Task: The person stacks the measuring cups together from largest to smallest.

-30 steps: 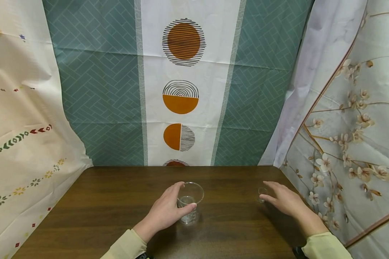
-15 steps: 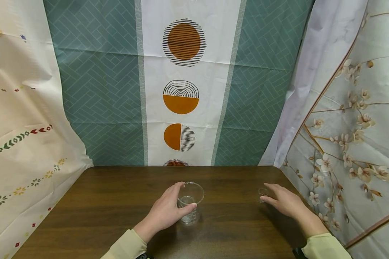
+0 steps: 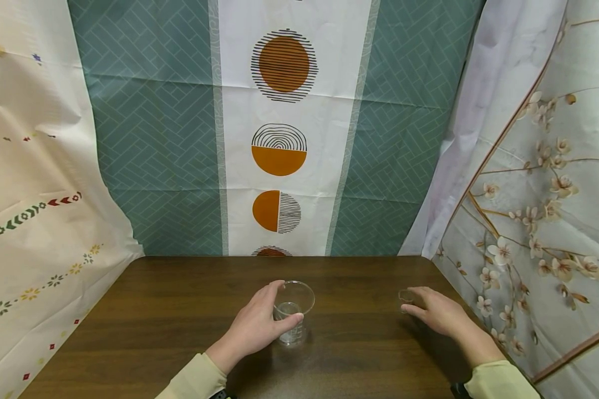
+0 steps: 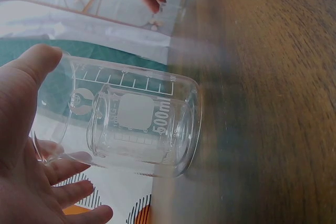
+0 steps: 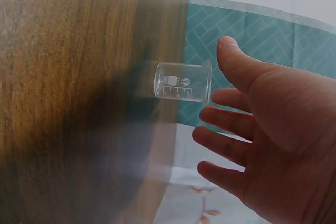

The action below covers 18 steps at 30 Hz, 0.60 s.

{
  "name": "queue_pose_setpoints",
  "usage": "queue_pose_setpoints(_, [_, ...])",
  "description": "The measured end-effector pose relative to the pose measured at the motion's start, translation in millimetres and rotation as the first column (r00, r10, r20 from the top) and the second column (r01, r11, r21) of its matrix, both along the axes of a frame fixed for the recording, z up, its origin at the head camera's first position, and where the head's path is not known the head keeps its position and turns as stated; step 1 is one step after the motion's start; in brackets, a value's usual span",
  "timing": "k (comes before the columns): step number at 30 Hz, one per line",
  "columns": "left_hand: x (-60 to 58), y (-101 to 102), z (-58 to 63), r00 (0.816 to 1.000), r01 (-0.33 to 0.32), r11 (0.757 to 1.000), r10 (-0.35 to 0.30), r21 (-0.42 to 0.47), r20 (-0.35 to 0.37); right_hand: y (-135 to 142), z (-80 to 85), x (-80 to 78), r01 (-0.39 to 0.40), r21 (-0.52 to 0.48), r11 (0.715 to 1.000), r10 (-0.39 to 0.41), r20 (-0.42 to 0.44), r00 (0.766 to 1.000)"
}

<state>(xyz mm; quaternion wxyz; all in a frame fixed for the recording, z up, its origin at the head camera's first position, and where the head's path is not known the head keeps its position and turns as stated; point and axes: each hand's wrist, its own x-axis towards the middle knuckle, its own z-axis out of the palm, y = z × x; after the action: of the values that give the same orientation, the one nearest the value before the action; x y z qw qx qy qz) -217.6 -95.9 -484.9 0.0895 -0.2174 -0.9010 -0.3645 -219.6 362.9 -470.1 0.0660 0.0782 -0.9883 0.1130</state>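
Note:
In the left wrist view a clear glass beaker marked 500ml (image 4: pixel 149 77) stands upright on the table, with a smaller beaker (image 4: pixel 98 135) nested inside it. My left hand (image 3: pixel 259 327) holds the large beaker near its rim, thumb on one side and fingers on the other. Over to the right, a small glass beaker (image 5: pixel 182 82) stands alone on the table. Beside its rim is my right hand (image 3: pixel 439 313), thumb and fingers spread apart with nothing held. Whether a fingertip touches that rim, I cannot tell.
The brown wooden table (image 3: pixel 189 288) ends at a green and white patterned cloth (image 3: pixel 160 166) behind. A flowered curtain (image 3: pixel 544 221) borders the right side, close to my right hand. A cream cloth (image 3: pixel 40 221) hangs at the left.
My right hand has lowered slightly and drawn back a little at the small beaker, its fingers bending a bit more. My left hand and the large beaker stay put.

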Motion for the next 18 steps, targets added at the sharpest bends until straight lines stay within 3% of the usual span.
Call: queue_pose_setpoints(18, [0.0, 0.3, 1.0, 1.0, 0.007, 1.0, -0.007, -0.003, -0.002, -1.5, -1.2, -0.3, -0.017, -0.013, 1.0, 0.017, 0.015, 1.0])
